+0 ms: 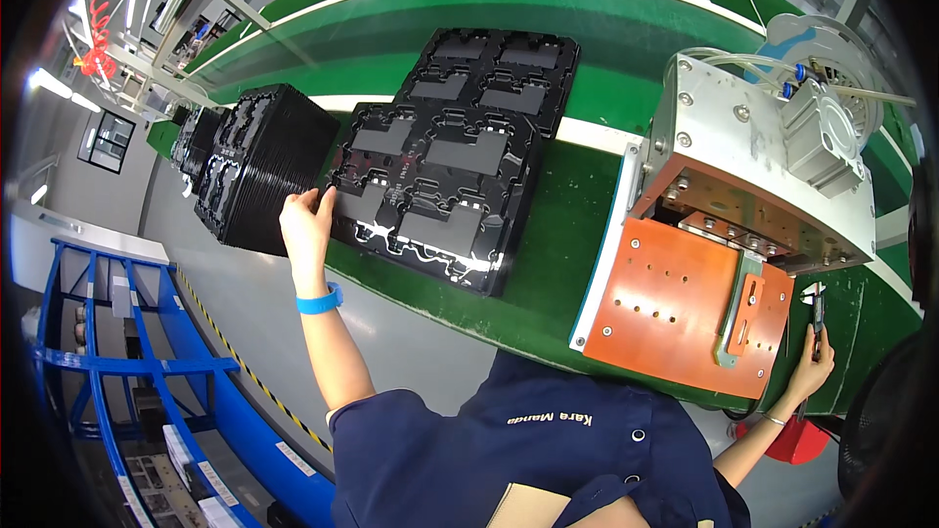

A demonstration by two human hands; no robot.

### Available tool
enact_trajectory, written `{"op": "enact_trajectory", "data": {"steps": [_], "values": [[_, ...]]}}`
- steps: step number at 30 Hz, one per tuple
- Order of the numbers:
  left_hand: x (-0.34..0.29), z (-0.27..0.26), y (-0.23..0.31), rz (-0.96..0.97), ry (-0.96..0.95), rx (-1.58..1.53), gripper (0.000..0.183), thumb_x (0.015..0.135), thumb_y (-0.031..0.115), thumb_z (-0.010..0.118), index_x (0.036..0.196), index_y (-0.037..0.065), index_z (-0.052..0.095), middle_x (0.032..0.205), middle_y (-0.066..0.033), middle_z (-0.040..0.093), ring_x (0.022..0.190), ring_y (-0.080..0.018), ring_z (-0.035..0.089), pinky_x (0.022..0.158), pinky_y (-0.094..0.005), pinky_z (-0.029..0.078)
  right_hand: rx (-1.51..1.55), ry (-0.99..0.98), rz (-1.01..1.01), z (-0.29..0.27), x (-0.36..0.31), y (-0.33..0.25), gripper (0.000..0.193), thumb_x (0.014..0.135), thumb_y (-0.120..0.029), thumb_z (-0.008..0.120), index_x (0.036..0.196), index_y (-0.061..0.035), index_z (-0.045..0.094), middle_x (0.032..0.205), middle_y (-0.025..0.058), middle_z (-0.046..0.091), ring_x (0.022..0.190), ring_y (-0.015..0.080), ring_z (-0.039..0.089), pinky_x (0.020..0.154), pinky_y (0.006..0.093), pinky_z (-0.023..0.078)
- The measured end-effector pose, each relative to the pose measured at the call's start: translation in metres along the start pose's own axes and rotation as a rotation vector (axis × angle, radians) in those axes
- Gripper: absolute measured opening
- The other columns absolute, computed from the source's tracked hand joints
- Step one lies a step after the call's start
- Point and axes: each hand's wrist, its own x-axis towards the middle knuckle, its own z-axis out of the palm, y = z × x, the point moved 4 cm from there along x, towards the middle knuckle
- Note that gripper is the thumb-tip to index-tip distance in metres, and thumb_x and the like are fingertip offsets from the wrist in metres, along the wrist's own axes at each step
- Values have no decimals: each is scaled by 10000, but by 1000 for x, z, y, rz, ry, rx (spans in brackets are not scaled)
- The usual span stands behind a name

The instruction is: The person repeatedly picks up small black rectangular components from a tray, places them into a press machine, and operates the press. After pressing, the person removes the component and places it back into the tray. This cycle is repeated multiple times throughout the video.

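Note:
My left hand (308,223), with a blue band on its wrist, is at the left edge of a black plastic tray (391,186). Its thumb and fingers are bent together over the tray's rim. Dark grey flat pieces (468,152) lie in the tray's moulded pockets. My right hand (811,364) is far to the right, beside the orange plate of a fixture. Its fingers are wrapped round a caliper (818,318) with a dark body and silvery jaws pointing away from me.
A metal press fixture (773,137) with an orange base plate (675,293) stands at the right on the green bench (558,264). Another black tray (528,49) lies behind the first. Tall stacks of black trays (269,171) stand left. A blue rack (147,365) is lower left.

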Motion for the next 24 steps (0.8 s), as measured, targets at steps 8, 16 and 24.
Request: {"op": "enact_trajectory", "data": {"steps": [8,16,24], "values": [[31,12,-39,-210,-322,-284,588,806,448,756,1098,-59,691,849,-127,714,794,-146,659,720,-267,507,130,239,-168,-16,-15,-28,337,888,-243,712,1200,-116,696,1040,92,624,1005,239,564,893,380,431],[48,-14,-18,-345,-602,-966,343,871,178,738,1134,30,573,993,-46,661,897,-108,632,775,-259,526,360,159,-301,-43,-69,-90,248,899,-70,673,1135,7,683,1019,108,640,961,232,581,882,358,447],[100,-3,25,-128,-636,-1194,464,940,118,628,1370,-1,500,1277,-98,618,1138,-178,605,993,-317,471,597,29,-94,-18,-88,-76,225,932,-94,643,1130,3,686,960,42,594,814,116,522,718,257,428]]}}
